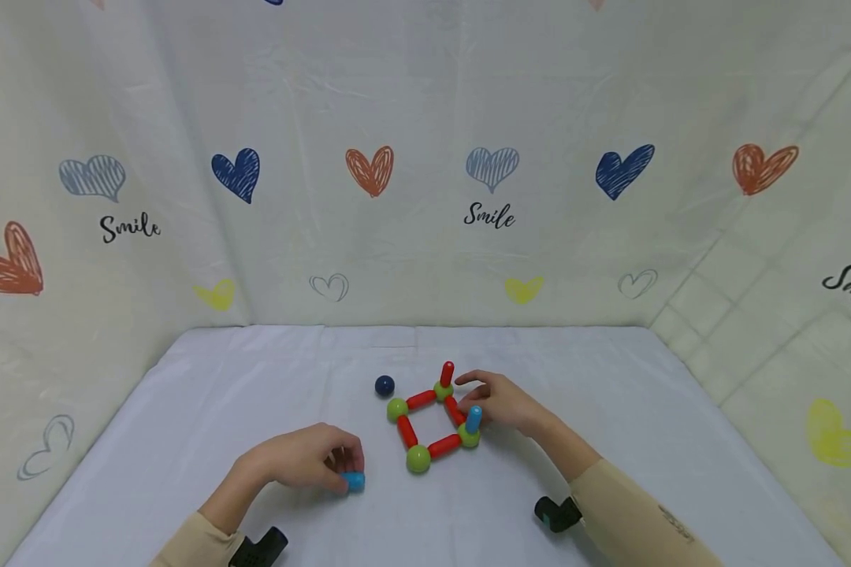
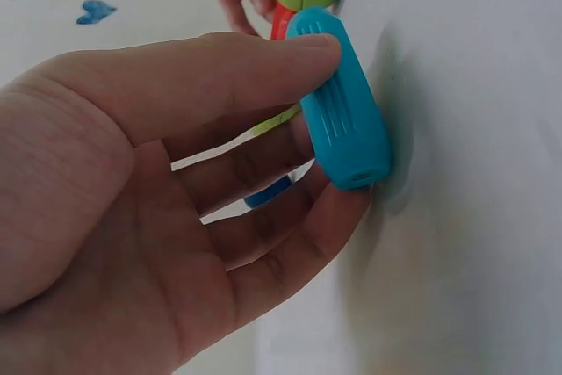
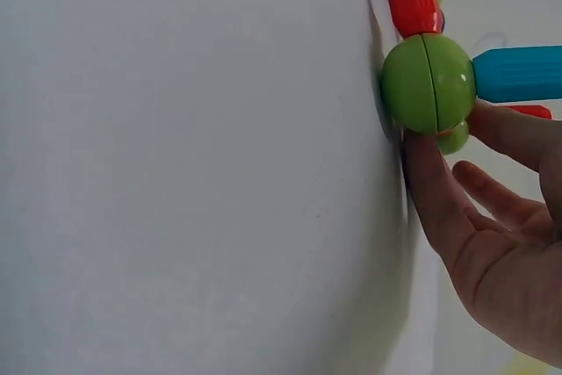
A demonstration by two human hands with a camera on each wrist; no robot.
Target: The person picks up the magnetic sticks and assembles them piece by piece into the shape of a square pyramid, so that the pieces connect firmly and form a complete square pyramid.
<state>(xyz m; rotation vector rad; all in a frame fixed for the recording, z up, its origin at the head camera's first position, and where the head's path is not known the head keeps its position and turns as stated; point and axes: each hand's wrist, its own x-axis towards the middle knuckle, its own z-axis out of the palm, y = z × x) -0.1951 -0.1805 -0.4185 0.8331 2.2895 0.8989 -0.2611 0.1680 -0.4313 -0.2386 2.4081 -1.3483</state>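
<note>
My left hand (image 1: 312, 457) pinches a short blue magnetic building rod (image 2: 347, 111) between thumb and fingertips, just above the cloth. To its right lies a square frame of red rods (image 1: 407, 431) with green balls (image 1: 418, 459) at the corners. A red rod (image 1: 447, 373) stands up from the far ball, and another blue rod (image 1: 473, 419) stands on the right ball (image 3: 428, 83). At the frame's right side, my right hand (image 1: 503, 403) holds it beside that ball. Its index finger is raised apart, and the ball partly hides the fingertips in the right wrist view.
A dark blue ball (image 1: 384, 386) lies behind the frame, apart from it. White cloth (image 1: 255, 378) covers the table. A curtain with printed hearts (image 1: 369, 171) hangs at the back and sides. Black wrist cameras (image 1: 558, 514) sit on both forearms.
</note>
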